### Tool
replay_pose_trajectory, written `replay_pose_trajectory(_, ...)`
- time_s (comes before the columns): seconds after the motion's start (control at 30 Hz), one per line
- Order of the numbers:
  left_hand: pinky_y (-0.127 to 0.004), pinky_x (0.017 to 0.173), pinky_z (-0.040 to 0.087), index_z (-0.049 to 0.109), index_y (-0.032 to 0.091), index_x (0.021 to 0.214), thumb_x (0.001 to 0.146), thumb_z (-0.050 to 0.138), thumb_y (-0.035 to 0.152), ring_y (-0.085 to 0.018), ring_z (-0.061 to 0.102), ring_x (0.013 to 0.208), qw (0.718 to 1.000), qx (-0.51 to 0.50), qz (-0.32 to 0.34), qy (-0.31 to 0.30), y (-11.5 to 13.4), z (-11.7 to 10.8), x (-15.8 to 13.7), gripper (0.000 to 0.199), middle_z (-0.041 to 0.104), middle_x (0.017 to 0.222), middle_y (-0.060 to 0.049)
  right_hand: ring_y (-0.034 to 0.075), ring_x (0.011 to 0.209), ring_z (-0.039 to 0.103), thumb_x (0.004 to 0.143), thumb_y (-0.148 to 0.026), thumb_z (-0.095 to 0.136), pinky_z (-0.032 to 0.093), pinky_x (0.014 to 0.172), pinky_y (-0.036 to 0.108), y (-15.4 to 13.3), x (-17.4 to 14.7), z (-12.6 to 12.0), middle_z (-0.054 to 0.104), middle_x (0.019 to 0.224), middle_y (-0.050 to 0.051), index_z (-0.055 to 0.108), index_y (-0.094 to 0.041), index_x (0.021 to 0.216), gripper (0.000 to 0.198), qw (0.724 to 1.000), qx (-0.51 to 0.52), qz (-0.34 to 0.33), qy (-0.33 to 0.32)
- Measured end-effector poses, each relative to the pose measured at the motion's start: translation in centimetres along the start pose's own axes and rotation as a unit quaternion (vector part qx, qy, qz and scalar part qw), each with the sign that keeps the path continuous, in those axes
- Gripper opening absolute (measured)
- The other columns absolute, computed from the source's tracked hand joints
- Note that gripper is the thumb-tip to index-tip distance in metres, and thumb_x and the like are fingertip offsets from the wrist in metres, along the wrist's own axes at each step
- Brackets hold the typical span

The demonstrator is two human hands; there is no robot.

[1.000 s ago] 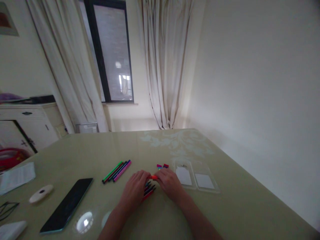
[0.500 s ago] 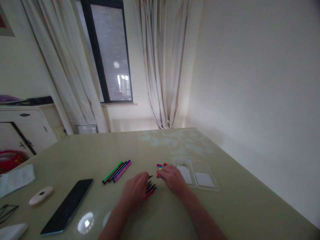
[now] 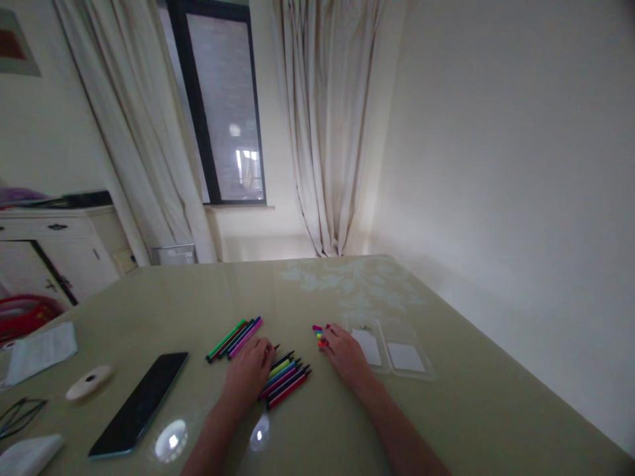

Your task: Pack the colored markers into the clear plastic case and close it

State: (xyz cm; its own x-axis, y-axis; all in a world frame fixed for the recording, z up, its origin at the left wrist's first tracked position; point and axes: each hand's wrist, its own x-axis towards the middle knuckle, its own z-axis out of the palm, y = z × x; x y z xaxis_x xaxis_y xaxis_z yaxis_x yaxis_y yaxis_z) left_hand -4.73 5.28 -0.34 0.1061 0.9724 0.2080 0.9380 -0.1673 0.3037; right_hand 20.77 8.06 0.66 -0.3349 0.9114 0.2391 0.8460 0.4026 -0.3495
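Note:
My left hand (image 3: 249, 367) is closed round a felt-tip pen (image 3: 276, 347), whose dark tip pokes out past the fingers; its colour is hidden. Beside that hand, several uncapped felt-tip pens (image 3: 285, 381) in red, purple, blue and yellow-green lie side by side, dark tips towards the upper right. My right hand (image 3: 343, 354) rests low over a small group of bright pen caps (image 3: 317, 335), fingertips closed on a reddish one; the fingers partly cover the group. Farther left lies a second row of felt-tip pens (image 3: 233, 338), green, dark and pink-purple.
An open clear plastic case (image 3: 409, 357) with white cards lies right of my right hand. On the left are a black phone (image 3: 141, 403), an oval white object (image 3: 89, 382), a folded paper (image 3: 42, 352) and glasses (image 3: 20, 416). A wall borders the table (image 3: 486, 410) on the right.
My left hand has moved left with a pen in it, away from the uncapped pens, so more of them show. My right hand has barely shifted at the caps.

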Motion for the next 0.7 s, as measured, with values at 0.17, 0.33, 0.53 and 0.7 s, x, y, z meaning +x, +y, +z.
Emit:
replay_pose_trajectory(0.17,-0.034,0.092,0.048,0.065,0.02,0.096,0.103,0.042,0.03,-0.023,0.065,0.103,1.0,0.006,-0.006,0.023,-0.5,0.0,0.3,0.026,0.068,0.105,-0.009,0.025,0.115,0.064,0.101,-0.022,0.053,0.048,0.099,0.032,-0.2,0.0,0.0,0.069,0.124,0.012,0.071,-0.017,0.115,0.023,1.0,-0.024,0.015,-0.013)
replay_pose_trajectory(0.33,-0.039,0.1,0.047,0.064,0.016,0.125,0.103,0.039,0.024,-0.027,0.062,0.113,0.984,0.094,-0.103,0.106,-2.6,-0.4,0.4,0.034,0.065,0.123,-0.013,0.024,0.112,0.064,0.101,-0.022,0.052,0.047,0.098,0.032,-0.4,0.3,0.2,0.07,0.12,0.011,0.073,-0.019,0.111,0.023,0.998,-0.057,0.026,0.001)
replay_pose_trajectory(0.53,-0.039,0.091,0.05,0.065,0.018,0.123,0.104,0.041,0.032,-0.029,0.062,0.11,0.975,0.123,-0.169,0.07,-3.2,-1.0,0.2,0.034,0.066,0.12,-0.012,0.024,0.108,0.065,0.103,-0.02,0.049,0.046,0.094,0.031,-0.5,0.8,0.8,0.072,0.115,0.011,0.072,-0.019,0.108,0.024,0.996,-0.088,0.033,-0.002)
replay_pose_trajectory(0.7,-0.037,0.088,0.05,0.068,0.021,0.112,0.102,0.047,0.034,-0.028,0.062,0.106,0.976,0.134,-0.157,0.062,-2.8,-1.3,0.3,0.026,0.066,0.113,-0.01,0.024,0.109,0.066,0.103,-0.017,0.048,0.046,0.093,0.032,-0.7,1.1,1.0,0.072,0.117,0.011,0.071,-0.019,0.111,0.025,0.993,-0.11,0.045,-0.005)
